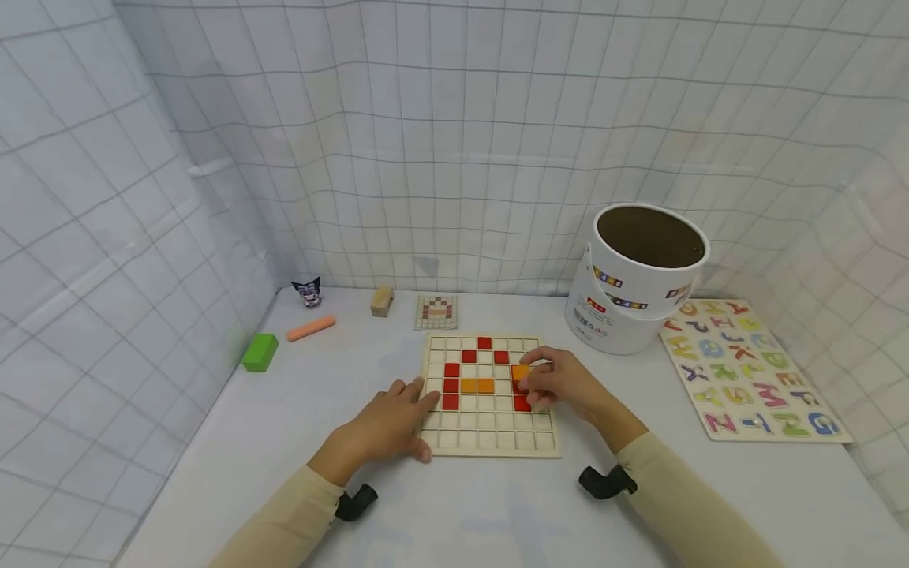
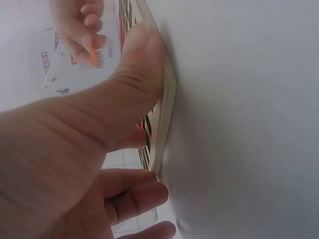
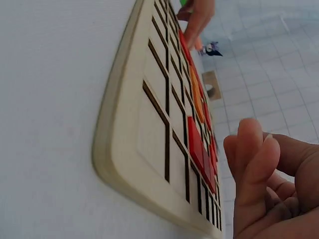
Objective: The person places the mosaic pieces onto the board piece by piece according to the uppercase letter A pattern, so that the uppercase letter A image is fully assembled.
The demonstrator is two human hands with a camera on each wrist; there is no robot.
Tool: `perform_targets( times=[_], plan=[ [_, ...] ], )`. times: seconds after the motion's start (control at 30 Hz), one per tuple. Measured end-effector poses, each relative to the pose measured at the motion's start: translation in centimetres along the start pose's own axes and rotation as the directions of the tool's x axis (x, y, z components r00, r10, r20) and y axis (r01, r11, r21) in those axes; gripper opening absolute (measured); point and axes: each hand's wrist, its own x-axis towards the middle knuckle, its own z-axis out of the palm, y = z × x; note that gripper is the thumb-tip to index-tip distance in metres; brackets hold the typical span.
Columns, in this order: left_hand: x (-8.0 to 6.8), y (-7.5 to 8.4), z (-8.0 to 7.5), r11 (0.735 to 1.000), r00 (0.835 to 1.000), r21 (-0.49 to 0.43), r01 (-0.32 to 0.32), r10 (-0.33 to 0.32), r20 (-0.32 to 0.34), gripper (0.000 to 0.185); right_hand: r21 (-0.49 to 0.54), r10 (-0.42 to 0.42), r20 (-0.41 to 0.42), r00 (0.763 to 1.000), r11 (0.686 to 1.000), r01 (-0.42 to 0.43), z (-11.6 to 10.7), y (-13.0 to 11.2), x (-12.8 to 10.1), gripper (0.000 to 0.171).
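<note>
My left hand (image 1: 387,426) lay flat, fingers straight, pressing the board's (image 1: 490,446) left edge to steady it on the table (image 1: 497,513). My right hand (image 1: 561,384) pinched an orange tile (image 1: 521,371) over the grid's right side, just above the red tiles (image 1: 451,385) there. By my reckoning the pattern was partly laid: red tiles formed a peak and two sides, and two orange ones (image 1: 476,386) sat in the middle. Most cells stood bare. The small pattern card (image 1: 436,312) lay beyond the board.

Seven red tiles (image 1: 451,386), three orange tiles (image 1: 476,386).
</note>
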Motion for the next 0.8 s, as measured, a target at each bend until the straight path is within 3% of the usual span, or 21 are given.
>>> perform_targets(
  times=[0.1, 0.27, 0.37, 0.53, 0.8],
  plan=[
    [0.0, 0.2, -0.1, 1.000, 1.000, -0.003, -0.004, 0.004, 0.002, 0.095, -0.211, -0.027, -0.027, 0.999, 0.977, 0.021, 1.8, -0.3, 0.9, 0.033],
    [-0.2, 0.5, -0.2, 1.000, 1.000, -0.002, 0.000, 0.000, 0.003, 0.095, -0.534, -0.116, -0.076, 0.990, 0.844, 0.058, 3.7, -0.9, 1.1, 0.022],
    [-0.3, 0.6, -0.2, 1.000, 1.000, -0.006, 0.002, -0.002, 0.006, 0.095, -0.602, -0.124, -0.087, 0.988, 0.797, 0.047, 4.1, -1.1, 0.8, 0.022],
    [-0.3, 0.7, -0.2, 1.000, 1.000, 0.000, 0.005, -0.005, 0.011, 0.095, -0.666, -0.117, -0.099, 0.988, 0.745, 0.021, 4.2, -1.3, 0.2, 0.030],
    [-0.3, 0.7, -0.3, 1.000, 1.000, 0.005, 0.008, -0.009, 0.017, 0.095, -0.687, -0.154, -0.104, 0.983, 0.726, 0.041, 4.5, -1.2, -0.3, 0.031]
  ],
)
